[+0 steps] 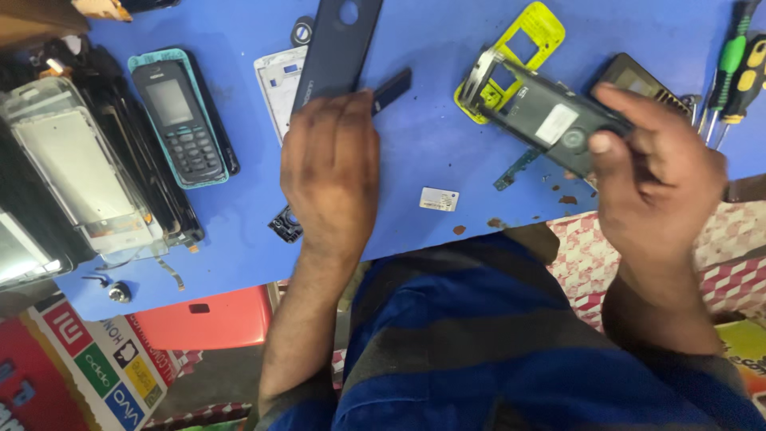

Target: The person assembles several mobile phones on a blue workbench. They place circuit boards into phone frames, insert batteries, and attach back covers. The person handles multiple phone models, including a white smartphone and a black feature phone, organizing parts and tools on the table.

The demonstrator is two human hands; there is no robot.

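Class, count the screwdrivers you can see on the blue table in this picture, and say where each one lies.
2. A green-handled screwdriver and a yellow-and-black-handled screwdriver lie side by side at the table's far right edge, beyond the right hand. More may lie outside the frame.

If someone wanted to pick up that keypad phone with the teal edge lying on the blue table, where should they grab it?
Probably by its two long sides, coming straight down from above. The keypad phone lies flat, face up, on the blue table, so only its narrow teal edges offer opposing surfaces. Grip near the middle, between screen and keys. A dark part lies close along its right edge, so fingers there need care.
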